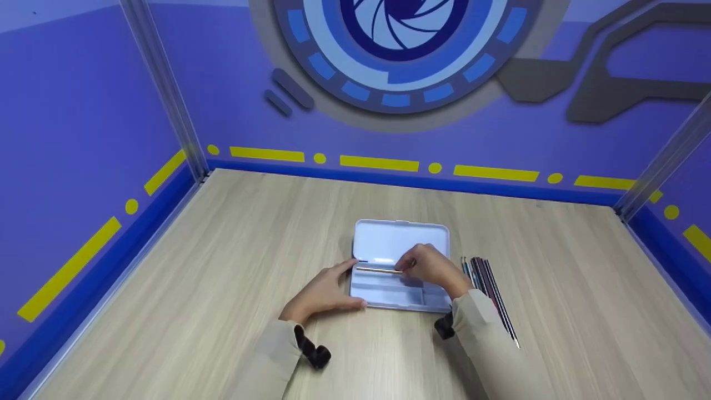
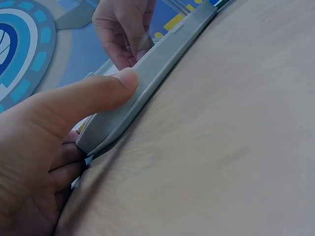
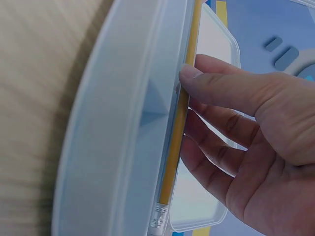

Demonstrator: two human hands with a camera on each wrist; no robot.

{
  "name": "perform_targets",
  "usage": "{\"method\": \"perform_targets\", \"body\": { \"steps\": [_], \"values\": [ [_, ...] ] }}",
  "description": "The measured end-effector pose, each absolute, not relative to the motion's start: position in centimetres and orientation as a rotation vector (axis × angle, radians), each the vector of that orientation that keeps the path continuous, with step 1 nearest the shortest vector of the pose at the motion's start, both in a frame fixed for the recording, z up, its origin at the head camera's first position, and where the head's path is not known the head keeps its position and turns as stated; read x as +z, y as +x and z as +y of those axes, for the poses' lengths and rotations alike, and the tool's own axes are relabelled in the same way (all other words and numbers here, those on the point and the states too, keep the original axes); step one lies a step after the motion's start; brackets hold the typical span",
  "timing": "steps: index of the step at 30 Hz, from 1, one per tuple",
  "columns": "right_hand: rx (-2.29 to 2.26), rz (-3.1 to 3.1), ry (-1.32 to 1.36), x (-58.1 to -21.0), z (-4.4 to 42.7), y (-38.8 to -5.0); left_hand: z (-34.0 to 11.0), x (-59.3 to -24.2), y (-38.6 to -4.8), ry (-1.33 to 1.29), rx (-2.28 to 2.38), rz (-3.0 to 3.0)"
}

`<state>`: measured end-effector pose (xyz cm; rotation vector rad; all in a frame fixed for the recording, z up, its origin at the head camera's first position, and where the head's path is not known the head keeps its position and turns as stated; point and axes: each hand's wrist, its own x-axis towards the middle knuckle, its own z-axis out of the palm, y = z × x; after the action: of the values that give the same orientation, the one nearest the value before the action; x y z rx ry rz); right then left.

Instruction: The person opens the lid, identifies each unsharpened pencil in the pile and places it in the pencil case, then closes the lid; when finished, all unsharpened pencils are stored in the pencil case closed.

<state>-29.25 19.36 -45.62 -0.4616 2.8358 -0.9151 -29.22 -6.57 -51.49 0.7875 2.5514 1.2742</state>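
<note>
A white pencil case (image 1: 389, 296) lies with its lid (image 1: 383, 239) folded back, its tray split by dividers. The right hand (image 1: 430, 266) pinches a yellow pencil (image 3: 178, 132) between thumb and fingers, lengthwise along the tray's back compartment beside the hinge; its white eraser end shows in the right wrist view. The left hand (image 1: 328, 291) holds the case's left end, thumb at the front corner and fingers at the back corner. In the left wrist view the left thumb presses the case's outer side wall (image 2: 142, 83).
Several dark pencils (image 1: 494, 294) lie on the wooden table (image 1: 266, 233) right of the case, partly under the right forearm. Blue-purple panels with yellow marks (image 1: 379, 163) stand at the back and sides.
</note>
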Motion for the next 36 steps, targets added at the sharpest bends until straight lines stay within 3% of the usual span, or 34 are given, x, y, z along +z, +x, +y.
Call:
{"method": "perform_targets", "body": {
  "steps": [10,25,36],
  "values": [
    [-0.922,2.825,-0.382,-45.4,19.4,-29.2,-6.6,-51.4,-29.4,0.797,1.281,2.553],
    [-0.886,2.826,-0.528,-44.5,21.3,-28.6,-6.4,-51.4,-29.5,0.772,1.289,2.552],
    [-0.852,2.838,-0.370,-43.3,23.5,-27.4,-6.4,-51.7,-29.3,0.769,1.275,2.557]
  ]
}}
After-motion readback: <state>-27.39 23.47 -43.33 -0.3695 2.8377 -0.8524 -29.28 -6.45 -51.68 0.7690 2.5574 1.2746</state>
